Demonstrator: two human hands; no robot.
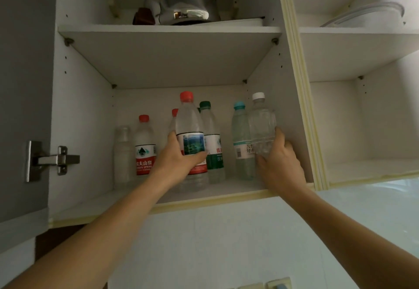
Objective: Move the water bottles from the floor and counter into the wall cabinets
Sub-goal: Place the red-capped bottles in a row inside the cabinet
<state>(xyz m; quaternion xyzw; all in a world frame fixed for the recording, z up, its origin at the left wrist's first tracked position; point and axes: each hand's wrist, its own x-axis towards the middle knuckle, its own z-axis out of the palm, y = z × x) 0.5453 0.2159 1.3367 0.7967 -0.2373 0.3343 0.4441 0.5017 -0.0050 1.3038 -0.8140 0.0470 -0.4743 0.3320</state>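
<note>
Nearest to us our two forearms rise from the bottom of the view toward the open wall cabinet (172, 200), and each ends wrapped on a bottle. Our left hand (179, 159) curls round the label of the red-capped bottle (189, 130), thumb on its right side, fingers behind its left. Our right hand (280, 161) grips the lower part of the clear white-capped bottle (261, 125) from the right and below. Both bottles stand upright, long axes vertical. The red-capped one sits near the front of the lower shelf; whether the clear one's base touches the shelf we cannot tell, as the hand hides it. Each hand is on its own bottle, so neither has to reach across; the clear bottle stands close beside the cabinet's right wall.

Behind them stands the row already stored: a pale capless bottle (122, 152) at far left, a red-capped labelled bottle (145, 145), another red cap (174, 112) peeping out behind our left hand, a green-capped bottle (210, 139) and a blue-capped bottle (241, 141) just behind the clear one. We judge the coming move to be a short push straight back and a release. Farthest up, a shiny kettle (183, 0) sits on the upper shelf
</note>
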